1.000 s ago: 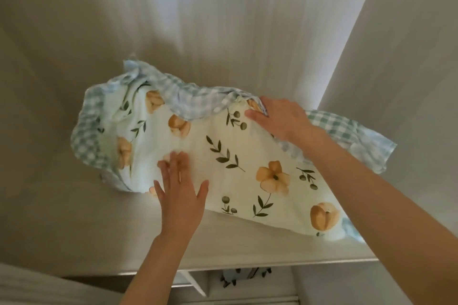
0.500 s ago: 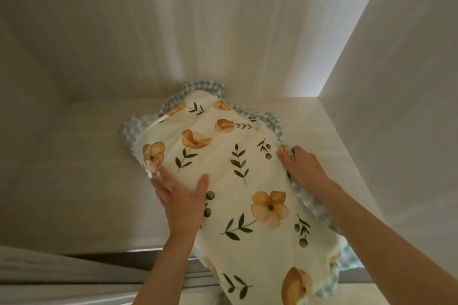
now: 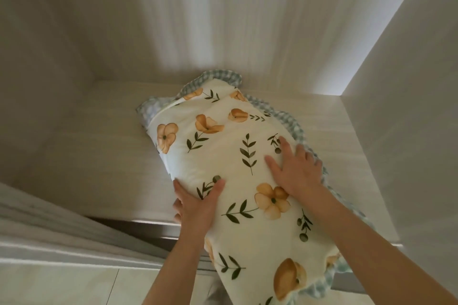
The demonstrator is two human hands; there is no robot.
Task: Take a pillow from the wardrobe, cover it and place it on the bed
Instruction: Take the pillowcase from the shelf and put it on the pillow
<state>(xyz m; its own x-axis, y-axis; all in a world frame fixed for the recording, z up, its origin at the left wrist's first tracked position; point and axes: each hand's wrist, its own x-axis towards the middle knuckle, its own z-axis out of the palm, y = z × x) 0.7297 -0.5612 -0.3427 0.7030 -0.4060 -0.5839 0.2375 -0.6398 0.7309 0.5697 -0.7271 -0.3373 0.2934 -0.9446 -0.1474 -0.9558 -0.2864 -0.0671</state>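
A cream pillow (image 3: 233, 156) with orange flowers, green sprigs and a blue-checked frill lies lengthwise on the wardrobe shelf (image 3: 94, 156), its near end hanging past the shelf's front edge. My left hand (image 3: 195, 205) clasps the pillow's left side, thumb on top and fingers wrapped round its edge. My right hand (image 3: 295, 168) lies on top of the pillow near its right edge, fingers spread and partly curled over the frill. Both forearms reach up from the lower edge of the view.
The pale wood-grain back wall (image 3: 198, 20) and right side panel (image 3: 409, 106) close the compartment. A wardrobe door edge (image 3: 49, 230) juts in at the lower left. Light floor tiles (image 3: 74, 285) show below.
The pillow has turned from lying across the shelf to lengthwise and slid toward me over the front edge. Both hands shifted along it; my right hand moved from its edge onto its top.
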